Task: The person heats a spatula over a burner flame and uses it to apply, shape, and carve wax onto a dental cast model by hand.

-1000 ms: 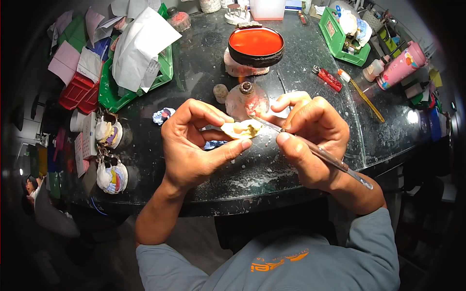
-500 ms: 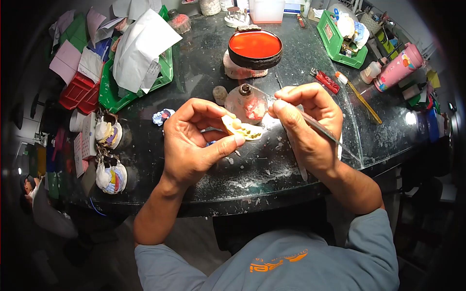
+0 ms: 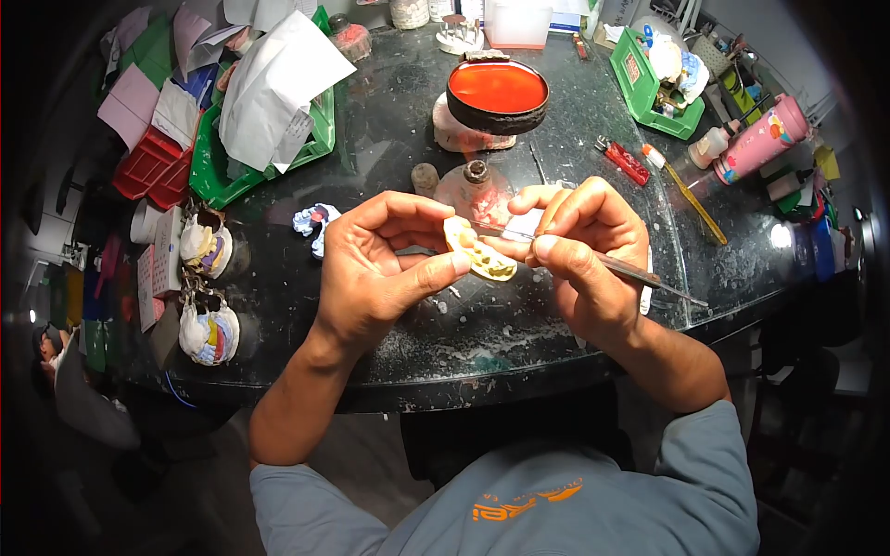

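Observation:
My left hand [image 3: 375, 264] is closed on a small pale-yellow dental cast [image 3: 493, 263], pinched between thumb and fingers. My right hand [image 3: 601, 264] grips a slim metal wax carver [image 3: 633, 271] like a pen. The carver's thin tip reaches left to the cast's upper side; whether it touches cannot be made out. Just behind the hands stands a glass spirit lamp [image 3: 476, 190] with a dark metal neck. Beyond it, a round black pan of red wax [image 3: 499, 88] rests on a pinkish-white base [image 3: 468, 134].
Two articulated dental models [image 3: 209, 326] stand at the left near green and red trays [image 3: 209, 176] of papers. A blue-white lump [image 3: 315, 222] lies by my left hand. Rightward are a red lighter [image 3: 626, 163], a yellow-handled tool [image 3: 691, 199] and a pink bottle [image 3: 762, 139].
My right hand has brought the carver's tip down and left to the cast. My left hand has shifted slightly right, turning the cast. The camera view has moved a little.

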Motion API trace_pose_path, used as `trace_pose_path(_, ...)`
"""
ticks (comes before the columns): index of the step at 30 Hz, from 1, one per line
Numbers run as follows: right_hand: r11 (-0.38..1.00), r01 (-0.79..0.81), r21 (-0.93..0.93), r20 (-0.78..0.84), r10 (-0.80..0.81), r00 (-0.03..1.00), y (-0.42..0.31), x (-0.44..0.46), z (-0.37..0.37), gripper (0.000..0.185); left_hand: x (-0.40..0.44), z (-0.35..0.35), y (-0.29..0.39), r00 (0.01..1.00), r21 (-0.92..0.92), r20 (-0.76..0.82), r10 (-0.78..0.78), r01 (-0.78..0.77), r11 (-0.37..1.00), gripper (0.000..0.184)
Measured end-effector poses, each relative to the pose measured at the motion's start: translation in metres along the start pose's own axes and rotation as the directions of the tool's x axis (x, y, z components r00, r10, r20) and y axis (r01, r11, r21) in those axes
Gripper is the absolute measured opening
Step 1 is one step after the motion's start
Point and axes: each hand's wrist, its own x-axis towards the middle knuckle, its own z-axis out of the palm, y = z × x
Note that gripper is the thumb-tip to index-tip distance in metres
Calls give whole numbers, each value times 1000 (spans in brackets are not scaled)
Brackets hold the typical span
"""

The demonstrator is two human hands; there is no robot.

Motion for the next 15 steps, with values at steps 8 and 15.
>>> trace_pose_path(8, 1000, 4, -18, 26, -4, 1000, 1, 0, -4, 12, -1, 2, 6, 997, 52, -31, -69, 71, 996, 40)
trace_pose_path(15, 1000, -11, -7, 21, 11, 1000, -1, -1, -1, 12, -1, 3, 7, 997, 44, -40, -66, 68, 997, 41)
